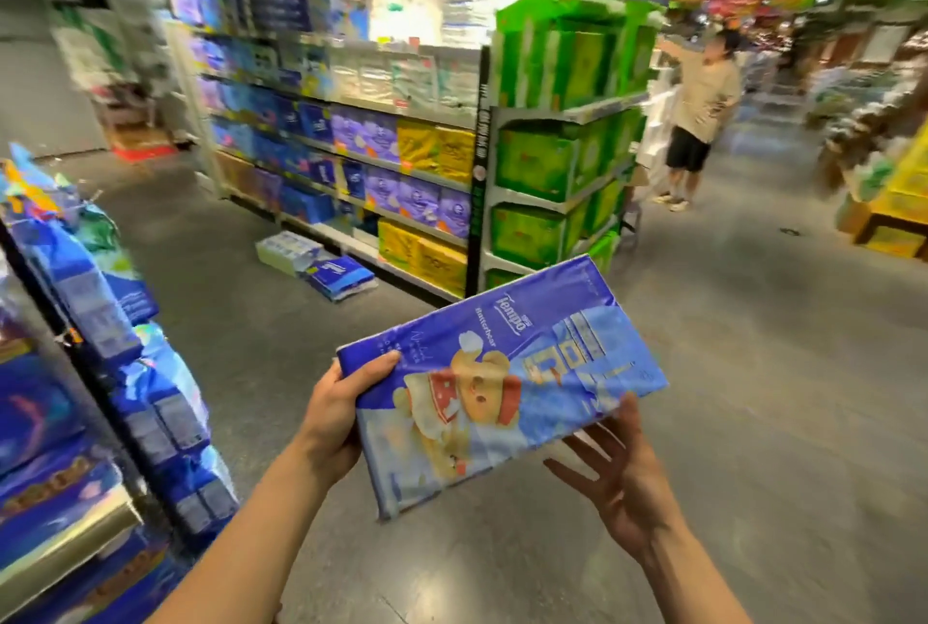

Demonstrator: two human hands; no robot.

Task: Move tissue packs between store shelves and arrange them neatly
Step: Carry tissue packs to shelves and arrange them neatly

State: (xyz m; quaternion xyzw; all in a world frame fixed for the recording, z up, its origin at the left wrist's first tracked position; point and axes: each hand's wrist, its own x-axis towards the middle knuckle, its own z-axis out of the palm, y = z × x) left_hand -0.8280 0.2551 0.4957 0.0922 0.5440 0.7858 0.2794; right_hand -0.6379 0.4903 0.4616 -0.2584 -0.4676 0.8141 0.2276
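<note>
I hold a flat blue tissue pack (pixel 502 382) with a cartoon bear print in front of me, over the aisle floor. My left hand (pixel 336 415) grips its near-left corner, thumb on top. My right hand (pixel 620 473) supports the pack's right edge from below with spread, fairly straight fingers. A long shelf unit (pixel 351 141) of blue, purple and yellow tissue packs stands across the aisle. Close on my left, another shelf (pixel 90 402) carries blue packs, some hanging over its edge.
Two packs (pixel 316 264) lie on the floor at the foot of the far shelves. A green-stocked end rack (pixel 562 141) stands at centre. A person (pixel 700 121) in a beige top reaches up beside it. Yellow crates (pixel 899 201) are at far right.
</note>
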